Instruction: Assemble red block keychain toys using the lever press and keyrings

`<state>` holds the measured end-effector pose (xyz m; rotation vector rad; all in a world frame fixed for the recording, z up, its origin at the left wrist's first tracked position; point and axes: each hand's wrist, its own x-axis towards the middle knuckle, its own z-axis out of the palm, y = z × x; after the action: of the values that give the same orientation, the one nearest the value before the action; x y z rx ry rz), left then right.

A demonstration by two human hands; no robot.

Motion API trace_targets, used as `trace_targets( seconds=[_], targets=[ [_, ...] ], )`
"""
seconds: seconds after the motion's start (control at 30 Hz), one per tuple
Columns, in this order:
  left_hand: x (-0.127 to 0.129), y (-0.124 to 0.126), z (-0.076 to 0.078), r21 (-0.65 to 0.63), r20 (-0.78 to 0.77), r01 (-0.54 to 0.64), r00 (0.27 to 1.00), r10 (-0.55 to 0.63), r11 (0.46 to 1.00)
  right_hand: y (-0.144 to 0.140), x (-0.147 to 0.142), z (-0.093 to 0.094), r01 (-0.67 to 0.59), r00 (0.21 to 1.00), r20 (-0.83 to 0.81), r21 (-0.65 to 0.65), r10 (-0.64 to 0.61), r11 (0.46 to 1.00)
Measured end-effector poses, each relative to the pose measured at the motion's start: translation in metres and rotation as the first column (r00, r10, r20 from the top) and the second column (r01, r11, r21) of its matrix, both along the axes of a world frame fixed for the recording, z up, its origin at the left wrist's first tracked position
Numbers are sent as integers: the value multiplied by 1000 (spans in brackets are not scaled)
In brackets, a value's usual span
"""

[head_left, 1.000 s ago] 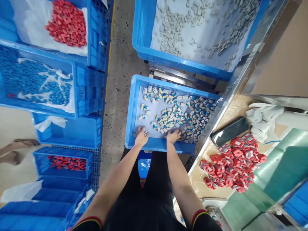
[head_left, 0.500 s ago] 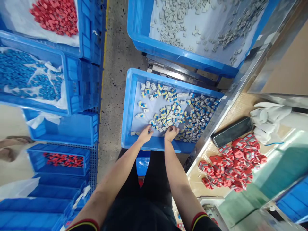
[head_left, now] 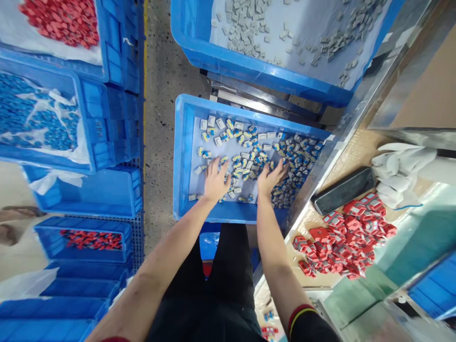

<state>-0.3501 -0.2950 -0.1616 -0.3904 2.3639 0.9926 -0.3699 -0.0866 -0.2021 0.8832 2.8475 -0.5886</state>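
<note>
The left hand (head_left: 215, 179) lies palm down with its fingers (head_left: 223, 167) spread flat over the small blue, yellow and grey parts (head_left: 254, 159) — nothing is pinched between them. The right hand (head_left: 270, 176) does the same at about 3 o'clock from the left one, its fingers (head_left: 281, 166) fanned out and resting on the thicker heap of parts; whether any piece sits under either palm cannot be told. The two hands are near each other but apart, with a strip of loose parts between them.

The parts lie scattered on a pale liner inside a shallow blue tray (head_left: 183, 152), which sits straight ahead of the person, at 12 o'clock from the lap. Both bare forearms reach over the tray's near rim.

At 12 o'clock beyond the tray stands a larger blue crate (head_left: 228, 64) holding grey parts (head_left: 245, 26). At 3 o'clock, on a bench, lie a dark phone (head_left: 344, 190), a heap of red parts (head_left: 344, 240) and white gloves (head_left: 399, 168), the phone just beside the red heap. At 9 to 10 o'clock stand stacked blue bins (head_left: 117, 123) — one with blue pieces (head_left: 35, 118), one at 11 o'clock with red pieces (head_left: 62, 19), and a lower one at 8 o'clock with red pieces as well
</note>
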Motion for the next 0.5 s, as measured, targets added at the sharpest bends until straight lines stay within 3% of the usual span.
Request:
trace_targets(
  seconds=[0.07, 0.13, 0.23, 0.37, 0.5],
  targets=[
    [-26, 14, -4, -53, -19, 184, 983, -185, 982, 11, -29, -10, -179, 983, 43, 17, 178, 984],
    [-39, 26, -6, -63, 56, 310, 950, -307, 949, 10, -37, -15, -297, 949, 114, 1, 295, 955],
    [-27, 34, 0, -6, 142, 460, 879, -455, 888, -3, -4, -6, -363, 906, 193, -105, 377, 926],
    [8, 26, 17, 74, 186, 548, 813, -552, 833, -2, 59, 25, -338, 898, 220, -207, 380, 918],
    [1, 27, 18, 65, 133, 561, 815, -564, 826, 32, 59, 31, -161, 964, 202, -78, 173, 984]
  ],
)
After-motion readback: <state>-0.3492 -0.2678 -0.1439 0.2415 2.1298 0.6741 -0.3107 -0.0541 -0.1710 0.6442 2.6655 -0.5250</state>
